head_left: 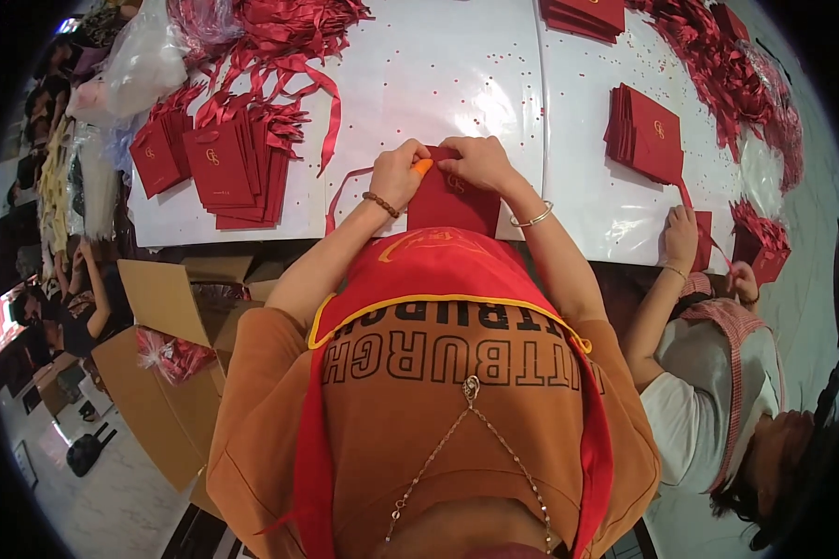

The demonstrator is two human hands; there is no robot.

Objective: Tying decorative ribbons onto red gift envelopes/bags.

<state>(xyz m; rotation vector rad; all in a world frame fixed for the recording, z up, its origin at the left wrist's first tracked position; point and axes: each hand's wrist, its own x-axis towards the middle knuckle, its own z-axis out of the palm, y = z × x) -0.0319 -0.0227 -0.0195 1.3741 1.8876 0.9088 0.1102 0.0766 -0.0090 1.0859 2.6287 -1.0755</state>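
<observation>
My left hand [398,173], with a beaded bracelet and an orange fingertip cover, pinches the top edge of a flat red paper bag [453,205]. My right hand [476,162], wearing a silver bangle, grips the same top edge beside it. The bag lies at the near edge of the white table [438,84], partly over my red apron. A thin red ribbon [341,190] loops out from the bag's left side across the table.
Stacks of red bags lie left [216,168], right [645,130] and far back [584,15]. Red ribbon heaps sit at the back [270,33] and right [736,79]. A co-worker's hands [682,235] handle another bag. An open cardboard box [158,363] stands lower left.
</observation>
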